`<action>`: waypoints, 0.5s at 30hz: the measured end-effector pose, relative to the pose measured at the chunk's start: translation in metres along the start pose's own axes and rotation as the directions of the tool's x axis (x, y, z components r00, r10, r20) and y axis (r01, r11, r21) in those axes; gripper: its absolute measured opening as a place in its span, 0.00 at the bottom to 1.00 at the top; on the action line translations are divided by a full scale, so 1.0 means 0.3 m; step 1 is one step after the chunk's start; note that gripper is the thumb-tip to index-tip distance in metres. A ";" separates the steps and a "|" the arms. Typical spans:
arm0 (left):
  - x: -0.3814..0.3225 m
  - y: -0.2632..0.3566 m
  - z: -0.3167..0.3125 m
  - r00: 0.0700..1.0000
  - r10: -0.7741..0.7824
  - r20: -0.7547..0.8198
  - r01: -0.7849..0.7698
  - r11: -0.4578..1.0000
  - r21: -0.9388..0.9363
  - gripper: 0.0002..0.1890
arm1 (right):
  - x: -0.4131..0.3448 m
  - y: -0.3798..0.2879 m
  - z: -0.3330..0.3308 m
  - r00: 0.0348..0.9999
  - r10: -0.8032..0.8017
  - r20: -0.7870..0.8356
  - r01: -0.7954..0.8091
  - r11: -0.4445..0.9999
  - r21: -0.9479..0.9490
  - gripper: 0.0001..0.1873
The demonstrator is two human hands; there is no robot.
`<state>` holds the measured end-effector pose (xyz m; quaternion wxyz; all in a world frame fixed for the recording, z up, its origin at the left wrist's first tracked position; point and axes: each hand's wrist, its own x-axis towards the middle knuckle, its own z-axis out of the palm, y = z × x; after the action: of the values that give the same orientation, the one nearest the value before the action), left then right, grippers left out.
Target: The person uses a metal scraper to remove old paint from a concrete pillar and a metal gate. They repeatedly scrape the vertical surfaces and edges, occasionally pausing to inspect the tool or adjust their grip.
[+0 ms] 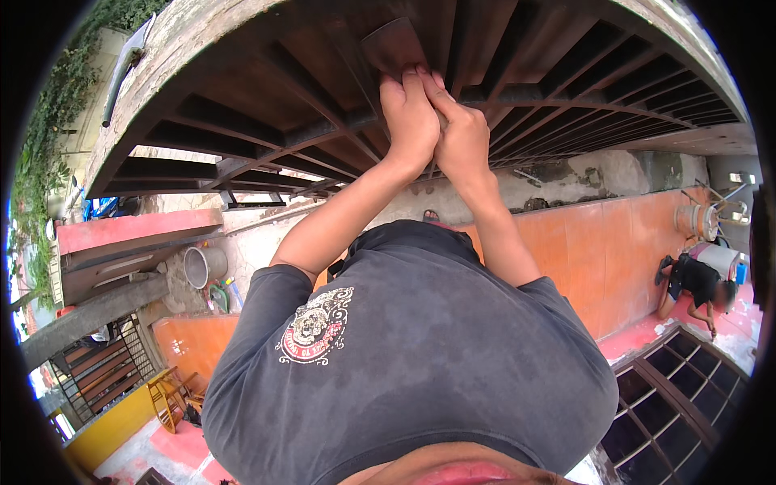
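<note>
Both my hands are raised together in front of a dark metal grille (339, 115) made of bars with brown panels behind them. My left hand (407, 118) and my right hand (464, 136) close around the handle of a broad flat-bladed scraper (395, 45). Its blade points away from me and lies close to a brown panel between two bars; whether the edge touches it I cannot tell. Most of the handle is hidden by my fingers.
A person (697, 285) crouches low at the right, one hand near the red floor. A grey bucket (206, 267) stands at the left, and a wooden chair (170, 397) sits lower left. An orange wall (564, 254) runs behind my right arm.
</note>
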<state>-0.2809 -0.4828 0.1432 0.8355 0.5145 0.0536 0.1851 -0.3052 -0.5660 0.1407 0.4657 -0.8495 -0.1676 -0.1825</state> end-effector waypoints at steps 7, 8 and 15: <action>-0.006 0.001 -0.004 0.997 0.054 0.051 -0.055 0.998 0.017 0.08 | -0.016 0.036 0.026 0.994 -0.053 -0.092 0.054 0.999 0.004 0.28; -0.005 0.000 -0.006 0.997 0.052 0.050 -0.054 0.998 0.029 0.07 | -0.017 0.039 0.027 0.995 -0.044 -0.087 0.044 0.999 0.001 0.27; -0.004 -0.015 -0.001 0.999 0.037 0.009 -0.037 0.999 0.013 0.07 | -0.015 0.057 0.036 0.993 -0.060 -0.105 0.060 0.998 -0.009 0.27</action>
<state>-0.2810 -0.4846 0.1390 0.8288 0.5216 0.0415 0.1980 -0.2998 -0.5660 0.1207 0.4656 -0.8347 -0.1676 -0.2417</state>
